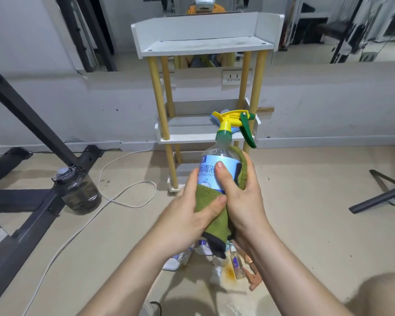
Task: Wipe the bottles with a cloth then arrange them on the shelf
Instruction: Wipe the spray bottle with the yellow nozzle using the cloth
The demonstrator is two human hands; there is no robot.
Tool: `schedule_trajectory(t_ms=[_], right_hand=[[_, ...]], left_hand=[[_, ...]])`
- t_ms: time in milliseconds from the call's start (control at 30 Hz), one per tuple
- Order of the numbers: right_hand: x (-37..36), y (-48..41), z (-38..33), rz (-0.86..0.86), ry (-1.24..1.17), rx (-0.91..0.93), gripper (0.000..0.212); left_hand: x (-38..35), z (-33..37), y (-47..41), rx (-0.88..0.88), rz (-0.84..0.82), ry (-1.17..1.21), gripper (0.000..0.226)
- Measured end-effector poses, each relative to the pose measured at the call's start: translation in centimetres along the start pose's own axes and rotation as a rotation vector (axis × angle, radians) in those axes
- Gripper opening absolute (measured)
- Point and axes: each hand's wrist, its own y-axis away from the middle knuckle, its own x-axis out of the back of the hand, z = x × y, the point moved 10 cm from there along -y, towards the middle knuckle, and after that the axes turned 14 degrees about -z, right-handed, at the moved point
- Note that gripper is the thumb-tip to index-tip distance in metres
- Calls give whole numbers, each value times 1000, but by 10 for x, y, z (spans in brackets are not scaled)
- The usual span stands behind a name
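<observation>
I'm wiping the spray bottle (219,165): my left hand (192,215) is gripping its base through the green cloth (209,197), my right hand (242,201) is clasping cloth and label above. Next, I judge, I'm freeing the cloth and shelving it on the shelf (192,131) beyond my fingertips.

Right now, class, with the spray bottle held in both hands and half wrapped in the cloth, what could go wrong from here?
1. The green microfibre cloth lies between both hands and the clear blue-labelled spray bottle; it may slip through the left hand or right hand.
2. Small bottles on the floor lie directly below; a drop could strike them.
3. The green trigger is exposed; wiping upward might squeeze it.
</observation>
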Motion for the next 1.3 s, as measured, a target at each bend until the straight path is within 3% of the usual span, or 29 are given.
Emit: schedule_trajectory(t_ms=[100,233,367,533,600,633,733,900,1000,1067,1133,1233,1300], right_hand=[[-6,-1,-4,-82,-13,-4,44],[-23,11,-11,-197,125,-4,39],[-18,8,-35,-126,291,2,27],[-55,47,-35,-280,815,-28,52],[-59,42,-35,-251,908,-30,57],[-52,28,-35,-192,896,-54,56],[-22,-3,-35,-21,752,-170,42],[-67,57,-7,-274,951,-150,58],[-34,25,-3,-48,531,-163,43],[-13,9,-5,33,165,-219,40],[-14,13,-9,-41,40,-158,44],[-38,52,-19,-170,413,-20,62],[-53,58,-14,-245,598,33,72]], left_hand=[[16,-16,-7,59,95,145,65],[35,-31,-8,184,120,326,42],[39,-9,6,284,288,-365,63],[38,-20,8,246,381,-111,23],[35,-23,9,215,394,-69,21],[29,-22,8,197,380,-58,24],[16,-18,4,184,340,-72,65],[43,-21,1,249,406,-317,48],[30,-10,2,233,346,-399,60],[16,-13,5,200,274,-227,68],[7,-22,3,120,233,188,58],[5,-34,2,43,303,791,35],[8,-35,3,19,341,924,30]])
